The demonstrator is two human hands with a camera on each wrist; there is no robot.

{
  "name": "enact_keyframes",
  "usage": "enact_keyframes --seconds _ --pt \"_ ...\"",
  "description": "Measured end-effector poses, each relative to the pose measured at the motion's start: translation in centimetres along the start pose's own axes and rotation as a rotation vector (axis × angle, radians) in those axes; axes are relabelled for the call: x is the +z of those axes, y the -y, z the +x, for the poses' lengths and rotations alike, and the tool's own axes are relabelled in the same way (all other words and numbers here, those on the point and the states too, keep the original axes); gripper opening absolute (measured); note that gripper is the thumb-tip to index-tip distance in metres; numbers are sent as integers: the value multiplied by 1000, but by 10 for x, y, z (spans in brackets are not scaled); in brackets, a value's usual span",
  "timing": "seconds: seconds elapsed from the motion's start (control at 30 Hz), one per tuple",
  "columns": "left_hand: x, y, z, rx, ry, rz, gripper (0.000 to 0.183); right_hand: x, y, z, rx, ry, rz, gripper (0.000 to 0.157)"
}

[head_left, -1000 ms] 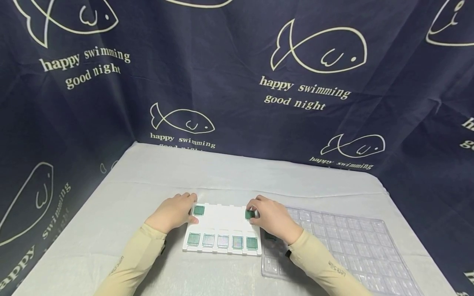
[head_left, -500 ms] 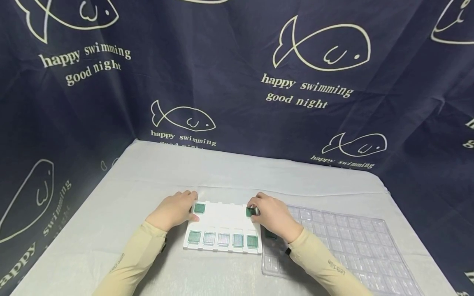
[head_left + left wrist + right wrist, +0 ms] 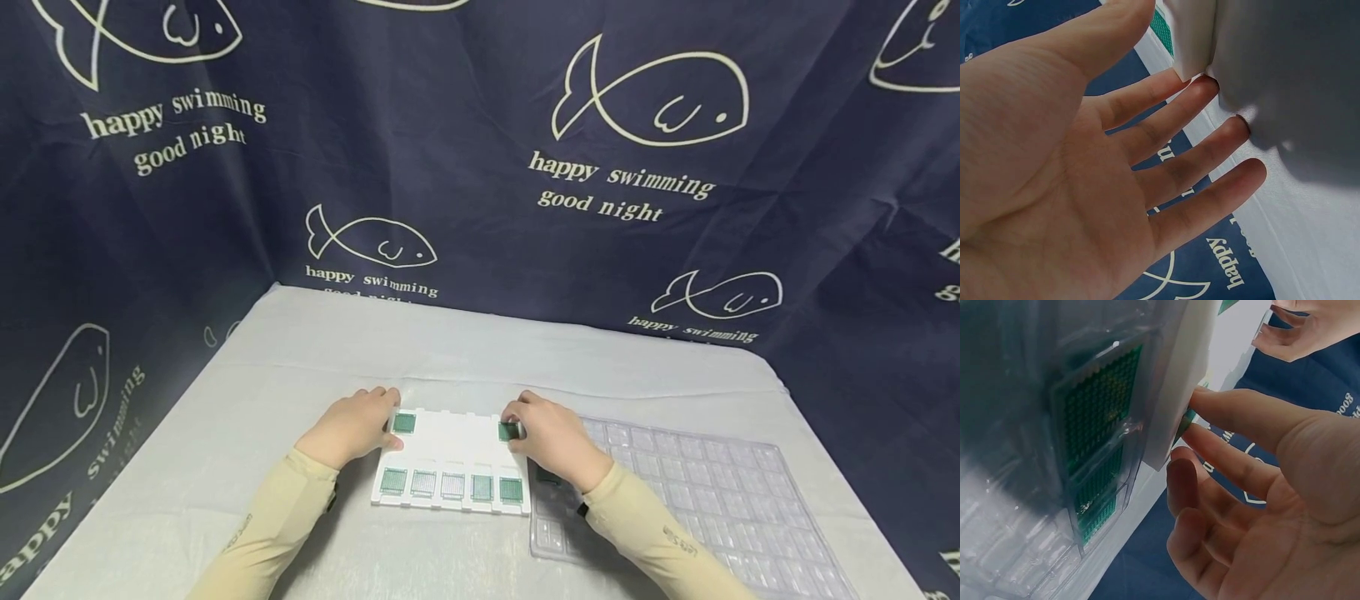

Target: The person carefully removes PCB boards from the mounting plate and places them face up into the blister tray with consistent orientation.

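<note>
My right hand (image 3: 557,437) pinches a small green board (image 3: 507,431) between thumb and index finger at the far right corner of a white tray (image 3: 450,437); my other fingers there are bent and lie just off the tray's edge. I can't tell whether that board sits fully down in its slot. My left hand (image 3: 351,429) is spread fairly wide at the tray's far left corner, thumb against the left side and fingertips at the far edge, fingers nearly straight. Right beside that thumb, another green board (image 3: 403,423) lies in the far left slot. Along the near edge I have a row of five boards (image 3: 452,485), side by side. The tray lies on the pale surface (image 3: 450,354) in front of me, and just to its right is a clear plastic tray (image 3: 705,475) with many cells, partly under my right forearm. From my right wrist I can see green boards (image 3: 1100,397) in the clear tray's column nearest the white one. A dark blue curtain (image 3: 465,125) with fish drawings hangs behind.
</note>
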State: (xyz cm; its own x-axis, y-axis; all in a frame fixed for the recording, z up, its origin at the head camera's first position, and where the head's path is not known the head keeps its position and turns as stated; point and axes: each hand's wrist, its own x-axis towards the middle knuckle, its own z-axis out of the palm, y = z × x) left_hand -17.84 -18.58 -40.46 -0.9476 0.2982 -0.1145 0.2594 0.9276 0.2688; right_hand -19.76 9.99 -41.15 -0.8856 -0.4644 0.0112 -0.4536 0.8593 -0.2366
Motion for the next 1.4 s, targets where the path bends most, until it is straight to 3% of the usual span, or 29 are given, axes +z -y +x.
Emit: enact_keyframes --seconds 0.53,0.77,1.2,1.4 --pt "1 0 1 0 6 -1 54 -4 -1 -4 25 17 13 32" --pt "2 1 1 -1 7 3 53 -6 -6 -14 -6 -32 -19 29" --pt "2 2 1 -3 9 7 55 -5 -14 -36 37 -50 -23 33" --pt "2 2 1 -9 12 9 55 -3 -16 -44 71 -17 -26 35"
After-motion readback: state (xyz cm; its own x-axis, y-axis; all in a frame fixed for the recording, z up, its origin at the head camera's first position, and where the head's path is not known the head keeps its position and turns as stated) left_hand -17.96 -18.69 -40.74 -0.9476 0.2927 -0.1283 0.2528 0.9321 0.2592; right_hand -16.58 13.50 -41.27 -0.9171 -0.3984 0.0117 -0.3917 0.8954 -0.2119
